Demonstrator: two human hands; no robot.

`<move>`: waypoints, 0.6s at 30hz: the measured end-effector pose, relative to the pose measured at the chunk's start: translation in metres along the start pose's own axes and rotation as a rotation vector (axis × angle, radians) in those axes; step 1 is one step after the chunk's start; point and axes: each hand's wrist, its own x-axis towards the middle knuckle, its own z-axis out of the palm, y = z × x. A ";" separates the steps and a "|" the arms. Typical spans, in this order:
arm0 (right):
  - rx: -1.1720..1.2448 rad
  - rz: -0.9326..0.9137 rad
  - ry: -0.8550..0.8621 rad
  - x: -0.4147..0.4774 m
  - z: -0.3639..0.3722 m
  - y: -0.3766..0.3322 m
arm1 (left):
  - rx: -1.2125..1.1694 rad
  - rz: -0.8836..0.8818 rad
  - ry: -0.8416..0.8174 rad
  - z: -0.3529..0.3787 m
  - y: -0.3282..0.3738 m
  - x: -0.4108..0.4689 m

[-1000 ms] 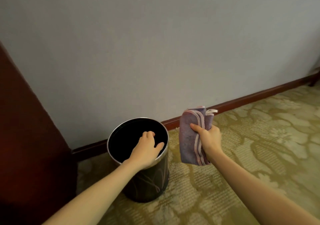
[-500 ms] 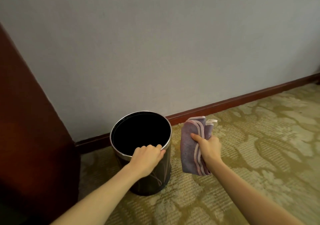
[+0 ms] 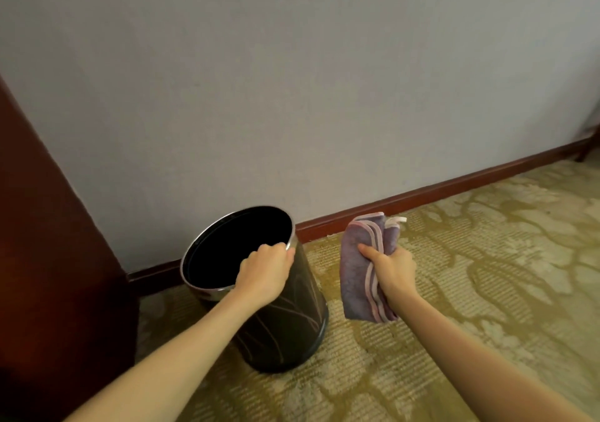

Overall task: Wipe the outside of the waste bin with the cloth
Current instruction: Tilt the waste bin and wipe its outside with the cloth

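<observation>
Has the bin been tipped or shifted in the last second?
Yes. The waste bin now leans left, its rim tilted toward the wooden cabinet, gripped by the left hand; it stood upright before.

The waste bin (image 3: 285,324) now tilts leftward, and the left hand (image 3: 264,274) has slid along its rim to the right side.

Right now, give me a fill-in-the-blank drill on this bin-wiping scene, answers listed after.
1. The left hand grips the bin's ____.
2. The right hand holds a folded purple ____.
3. The bin stands on patterned ____.
4. Beside the bin, the cloth is ____ touching it.

Missing words: rim; cloth; carpet; not
</observation>
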 end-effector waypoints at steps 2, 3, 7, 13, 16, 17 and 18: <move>0.007 0.007 0.020 0.002 0.002 0.001 | -0.112 -0.085 0.007 -0.008 -0.006 0.011; 0.009 0.014 0.033 0.003 0.004 0.001 | -0.159 -0.110 0.001 -0.011 -0.010 0.016; 0.031 0.070 0.061 0.006 0.016 0.003 | -0.286 -0.135 -0.033 -0.020 -0.018 0.025; 0.085 0.116 0.061 0.005 0.037 0.007 | -0.242 -0.081 -0.089 -0.023 -0.022 0.035; 0.142 0.199 0.074 0.007 0.045 0.013 | -0.216 -0.096 -0.033 -0.022 -0.027 0.043; 0.161 0.225 0.081 0.008 0.047 0.016 | -0.199 -0.101 -0.012 -0.021 -0.028 0.045; 0.173 0.247 0.087 0.009 0.049 0.018 | -0.179 -0.106 0.010 -0.021 -0.030 0.046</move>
